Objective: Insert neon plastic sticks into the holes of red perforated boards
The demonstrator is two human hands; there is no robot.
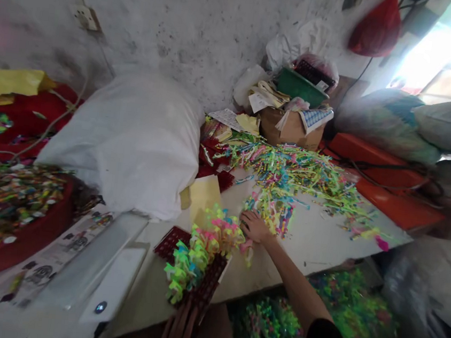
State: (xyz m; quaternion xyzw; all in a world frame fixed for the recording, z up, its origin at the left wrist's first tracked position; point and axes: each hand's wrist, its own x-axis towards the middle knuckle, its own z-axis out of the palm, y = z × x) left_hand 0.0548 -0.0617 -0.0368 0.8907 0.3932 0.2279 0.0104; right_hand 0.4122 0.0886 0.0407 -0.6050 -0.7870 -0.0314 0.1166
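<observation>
A dark red perforated tray (pixel 208 280) lies at the table's near edge, with a row of green, yellow and pink plastic pieces (pixel 201 242) standing along it. At the tray's near edge my left hand (pixel 178 331) rests with its fingers stretched out, holding nothing I can see. To the right of the row, my right hand (pixel 255 227) is on the tabletop by the near end of a heap of small coloured sticks (pixel 289 173). Its fingers are curled, and whatever is beneath them is hidden. A loose pink piece (pixel 246 245) lies just below that hand.
A big white sack (pixel 131 143) stands back left, beside a red tub (pixel 66 206) full of small coloured pieces. Behind the heap is a cardboard box (pixel 290 130) bearing a green basin (pixel 301 86). Bagged coloured pieces (pixel 273 324) are below the table's edge.
</observation>
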